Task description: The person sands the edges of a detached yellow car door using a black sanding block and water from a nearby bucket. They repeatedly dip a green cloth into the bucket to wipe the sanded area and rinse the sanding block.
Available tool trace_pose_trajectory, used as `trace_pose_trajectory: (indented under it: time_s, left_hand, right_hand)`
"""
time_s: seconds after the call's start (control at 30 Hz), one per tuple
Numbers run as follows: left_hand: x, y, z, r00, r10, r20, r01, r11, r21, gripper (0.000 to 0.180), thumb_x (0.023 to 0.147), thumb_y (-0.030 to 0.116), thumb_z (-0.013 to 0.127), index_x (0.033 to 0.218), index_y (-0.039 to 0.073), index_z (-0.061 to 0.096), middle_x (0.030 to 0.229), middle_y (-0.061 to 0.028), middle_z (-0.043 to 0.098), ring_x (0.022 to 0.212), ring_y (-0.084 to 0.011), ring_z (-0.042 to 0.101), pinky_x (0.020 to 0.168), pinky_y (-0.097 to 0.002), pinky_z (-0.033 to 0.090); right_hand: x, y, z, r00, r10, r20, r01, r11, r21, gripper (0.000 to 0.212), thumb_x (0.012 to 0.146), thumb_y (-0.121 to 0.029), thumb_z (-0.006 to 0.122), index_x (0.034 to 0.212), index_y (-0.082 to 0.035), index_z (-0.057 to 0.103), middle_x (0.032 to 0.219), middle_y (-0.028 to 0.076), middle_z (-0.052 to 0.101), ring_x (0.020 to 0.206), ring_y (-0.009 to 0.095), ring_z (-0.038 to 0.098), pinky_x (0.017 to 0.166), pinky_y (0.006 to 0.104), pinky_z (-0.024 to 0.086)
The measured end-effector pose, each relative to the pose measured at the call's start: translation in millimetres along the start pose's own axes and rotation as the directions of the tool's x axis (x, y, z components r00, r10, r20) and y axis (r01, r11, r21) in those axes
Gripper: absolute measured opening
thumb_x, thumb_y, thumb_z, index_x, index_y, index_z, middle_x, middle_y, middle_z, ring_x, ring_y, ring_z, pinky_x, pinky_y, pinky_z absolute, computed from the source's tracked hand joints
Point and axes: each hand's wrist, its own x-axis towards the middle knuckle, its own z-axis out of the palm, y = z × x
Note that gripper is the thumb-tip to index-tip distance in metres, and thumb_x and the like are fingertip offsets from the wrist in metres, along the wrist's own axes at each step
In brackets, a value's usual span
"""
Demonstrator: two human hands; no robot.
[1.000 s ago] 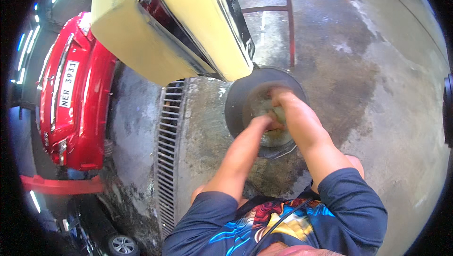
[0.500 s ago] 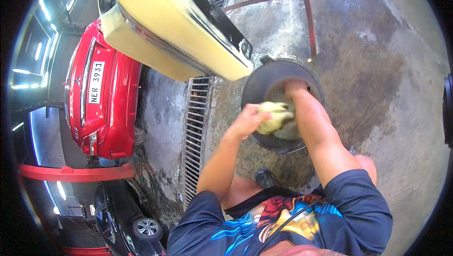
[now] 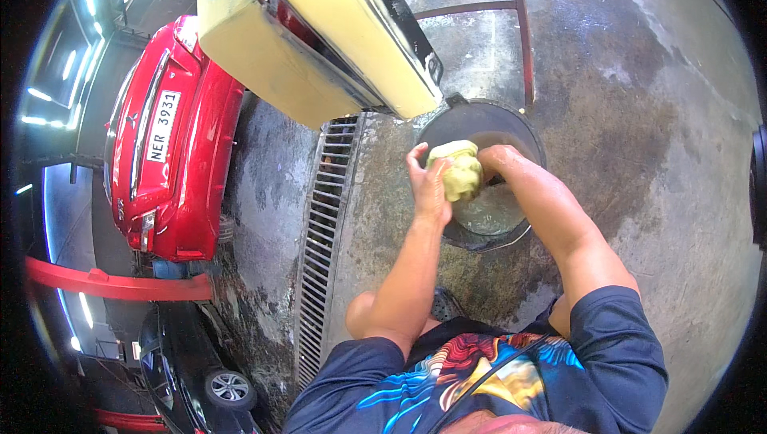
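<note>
Black and round, the bucket (image 3: pixel 451 121) sat below the hands, with cloudy water (image 3: pixel 489 217) inside. Between the hands, above the water, was a wet, pale yellow cloth (image 3: pixel 459 178). The left hand (image 3: pixel 430 185) was clamped on its left side; the right hand (image 3: pixel 499 158) bent in close at its right, its fingers hidden, so I couldn't tell whether they gripped it.

Beyond the hands and to their left, a yellow panel (image 3: pixel 272 66) stood in the way, one corner near the rim. Left of the hands ran a grate (image 3: pixel 326 218); farther left were a red car (image 3: pixel 184 186) and, nearer the body, a black car (image 3: pixel 184 362). Beyond the bucket, a dark red bar (image 3: pixel 525 42) crossed the view above the wet floor (image 3: pixel 591 98).
</note>
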Motion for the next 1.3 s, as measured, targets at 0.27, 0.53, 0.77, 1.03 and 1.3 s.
trace_pose_trajectory:
  time_s: [0.27,0.53,0.77,1.03,1.3]
  left_hand:
    - [-3,-35,24,0.999,0.012,0.032,-0.026,0.889,0.457,0.037,0.082,0.001,0.081,0.115,0.003,0.065,0.106,-0.0069,0.070,0.095,-0.0166,0.068,0.085,-0.0327,0.056]
    - [-53,29,30,0.982,0.050,0.184,-0.104,0.949,0.297,0.037,0.079,-0.009,0.076,0.109,0.006,0.060,0.100,-0.0042,0.068,0.090,-0.0141,0.066,0.081,-0.0312,0.055]
    - [-52,201,76,0.290,0.730,0.619,-0.928,0.056,0.368,0.048,0.074,0.001,0.082,0.114,0.005,0.056,0.113,-0.0098,0.059,0.106,-0.0214,0.062,0.093,-0.0373,0.053]
    - [12,363,205,-0.029,0.515,0.857,-0.624,-0.679,0.387,0.040,0.085,0.021,0.083,0.122,0.012,0.072,0.125,-0.0119,0.069,0.121,-0.0258,0.064,0.114,-0.0443,0.048]
    - [-3,287,153,-0.173,0.301,0.938,-0.391,-0.895,0.215,0.041,0.072,0.019,0.086,0.111,0.015,0.074,0.115,-0.0070,0.071,0.110,-0.0323,0.065,0.097,-0.0494,0.049]
  right_hand:
    - [-8,11,4,1.000,0.006,-0.014,-0.006,0.999,-0.042,0.039,0.082,-0.023,0.078,0.120,-0.012,0.079,0.133,0.013,0.072,0.121,0.030,0.071,0.097,0.0470,0.058]
    - [9,17,-2,0.999,-0.009,-0.044,0.005,0.997,-0.080,0.038,0.081,-0.022,0.078,0.117,-0.011,0.081,0.130,0.014,0.074,0.119,0.031,0.072,0.095,0.0466,0.058]
    - [5,8,1,0.999,-0.020,-0.038,0.016,0.995,-0.103,0.037,0.079,-0.021,0.079,0.114,-0.010,0.081,0.127,0.015,0.075,0.117,0.031,0.073,0.094,0.0462,0.059]
    - [-10,5,-7,0.999,-0.008,-0.052,0.006,0.999,-0.040,0.035,0.071,-0.017,0.080,0.104,-0.006,0.082,0.116,0.018,0.077,0.111,0.033,0.074,0.091,0.0461,0.059]
    - [-18,8,-15,0.991,0.040,-0.125,-0.043,0.999,-0.026,0.037,0.076,-0.019,0.076,0.111,-0.006,0.081,0.120,0.019,0.076,0.116,0.034,0.072,0.096,0.0468,0.058]
